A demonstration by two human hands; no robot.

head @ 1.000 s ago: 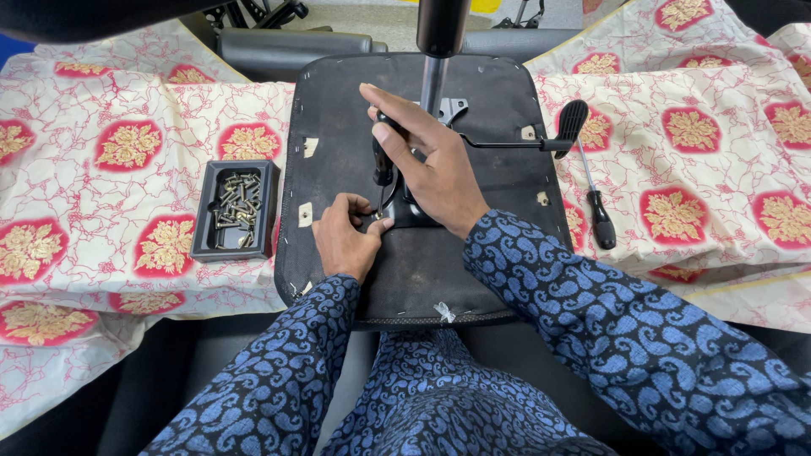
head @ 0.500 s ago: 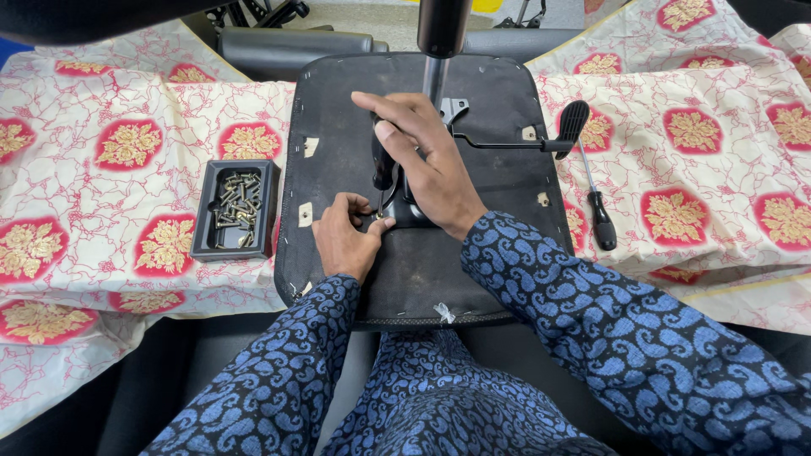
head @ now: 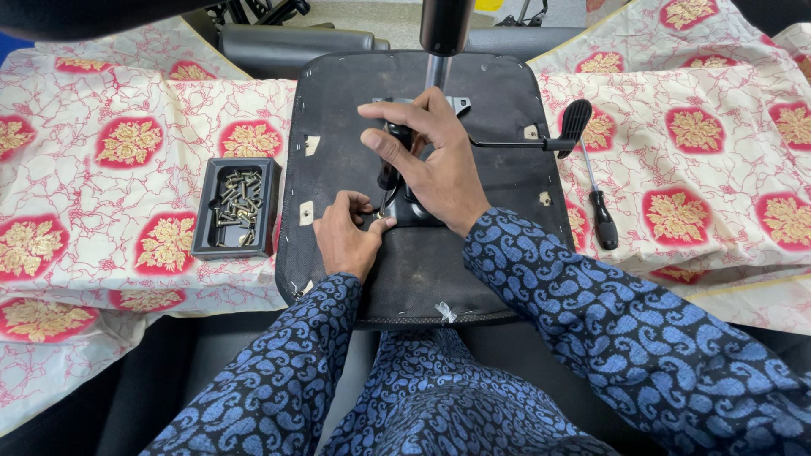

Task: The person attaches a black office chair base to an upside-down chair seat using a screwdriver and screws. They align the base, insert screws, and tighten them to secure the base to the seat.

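head cam | looks steeply down | close over the worktable [head: 101, 253]

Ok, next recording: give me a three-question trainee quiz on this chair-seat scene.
1. True or false: the black rectangular tray of brass-coloured screws lies on the side of the left hand.
2. What does the right hand rest on?
A. the black metal mechanism plate on the upturned black chair seat
B. the black-handled screwdriver
C. the patterned cloth
3. Fill in: the screwdriver lies on the ____.

Key: 1 true; 2 A; 3 patterned cloth.
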